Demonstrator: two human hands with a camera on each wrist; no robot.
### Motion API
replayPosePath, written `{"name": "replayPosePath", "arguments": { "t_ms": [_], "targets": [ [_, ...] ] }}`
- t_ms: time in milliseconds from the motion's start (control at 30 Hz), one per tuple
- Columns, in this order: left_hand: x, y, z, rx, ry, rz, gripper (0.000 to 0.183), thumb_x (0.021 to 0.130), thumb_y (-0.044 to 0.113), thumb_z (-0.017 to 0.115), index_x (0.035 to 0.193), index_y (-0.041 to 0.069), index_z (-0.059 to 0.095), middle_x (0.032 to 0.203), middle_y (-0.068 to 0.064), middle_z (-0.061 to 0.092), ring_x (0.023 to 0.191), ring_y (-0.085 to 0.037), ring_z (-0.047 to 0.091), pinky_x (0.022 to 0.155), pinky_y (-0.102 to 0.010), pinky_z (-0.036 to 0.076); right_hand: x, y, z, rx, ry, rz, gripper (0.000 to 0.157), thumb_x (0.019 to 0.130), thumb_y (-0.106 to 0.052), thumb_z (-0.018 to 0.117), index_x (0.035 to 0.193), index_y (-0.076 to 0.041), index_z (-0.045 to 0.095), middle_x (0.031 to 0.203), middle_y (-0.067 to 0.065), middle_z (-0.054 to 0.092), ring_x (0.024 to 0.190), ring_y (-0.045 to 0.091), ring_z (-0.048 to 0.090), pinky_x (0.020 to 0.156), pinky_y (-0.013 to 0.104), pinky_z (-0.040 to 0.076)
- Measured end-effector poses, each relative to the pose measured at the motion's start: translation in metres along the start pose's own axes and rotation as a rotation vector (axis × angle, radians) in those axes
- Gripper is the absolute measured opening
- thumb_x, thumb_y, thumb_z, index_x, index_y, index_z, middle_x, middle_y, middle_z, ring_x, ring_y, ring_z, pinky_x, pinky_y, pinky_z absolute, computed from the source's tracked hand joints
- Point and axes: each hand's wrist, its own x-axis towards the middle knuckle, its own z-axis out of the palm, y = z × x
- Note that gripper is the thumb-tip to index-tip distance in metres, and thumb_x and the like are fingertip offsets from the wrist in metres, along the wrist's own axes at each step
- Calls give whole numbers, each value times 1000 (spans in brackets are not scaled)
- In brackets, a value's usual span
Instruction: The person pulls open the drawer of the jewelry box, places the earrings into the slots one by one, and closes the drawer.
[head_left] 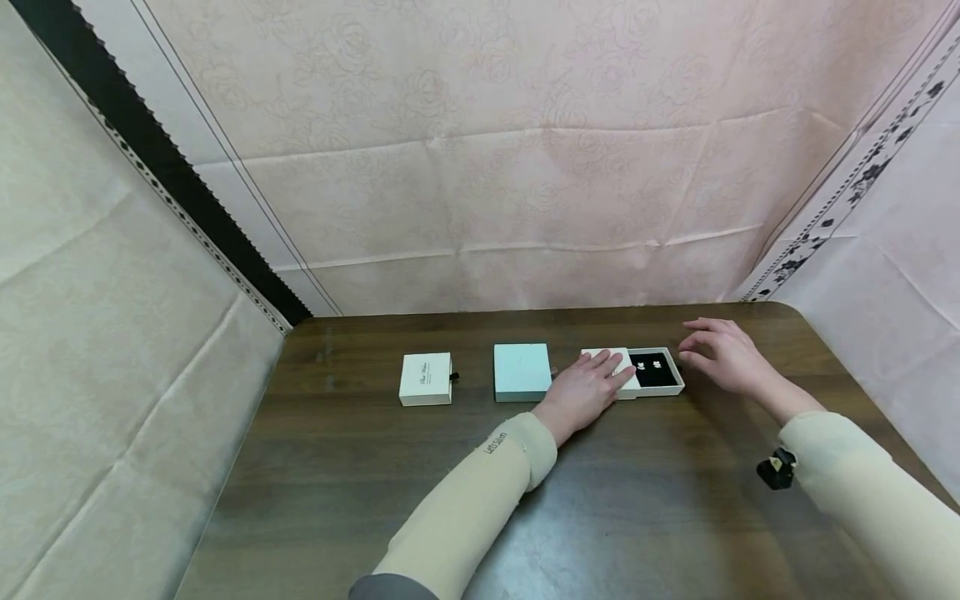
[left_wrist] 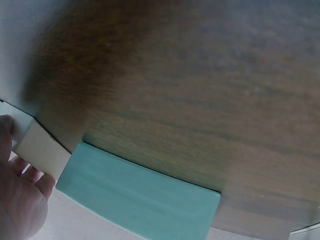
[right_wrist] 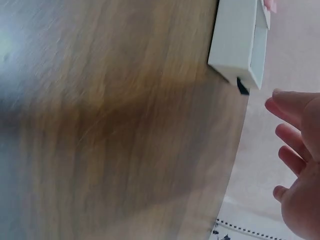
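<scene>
A white drawer-style jewelry box (head_left: 630, 393) lies on the table, its tray (head_left: 677, 383) slid out to the right. On the tray's black lining sit small stud earrings (head_left: 649, 365). My left hand (head_left: 587, 390) holds the box's sleeve, fingers over its top; in the left wrist view the thumb lies against the near face. Just right of the tray, my right hand (head_left: 722, 357) hovers with fingers loosely bent and nothing in them. In the right wrist view, a black ribbon tab (right_wrist: 242, 87) hangs from the tray's end, apart from the fingertips.
Left of my left hand stands a closed teal box (head_left: 521, 371), its right edge close to the wrist. Farther left is another white box (head_left: 425, 379) with a dark tab. The brown wooden table (head_left: 315, 492) meets a patterned cloth backdrop (head_left: 487, 192) at its far edge.
</scene>
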Motion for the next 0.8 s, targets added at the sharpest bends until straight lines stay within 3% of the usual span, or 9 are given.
{"name": "replayPosePath", "arguments": {
  "t_ms": [500,800],
  "targets": [
    [-2,0,-2,-5,-2,1,51,116,38,46,166,33,41,171,3,40,157,-15,38,124,-33,38,-9,11,3,48,-155,52,6,96,-6,77,99,-2,80,132,37,63,126,61,50,105,72,35],
    [-2,0,-4,-15,-9,-2,51,117,38,45,167,33,40,171,3,39,157,-15,37,124,-33,37,-7,12,7,67,-166,48,8,95,-8,78,94,-1,79,129,36,65,123,60,52,104,70,35]
  ]
}}
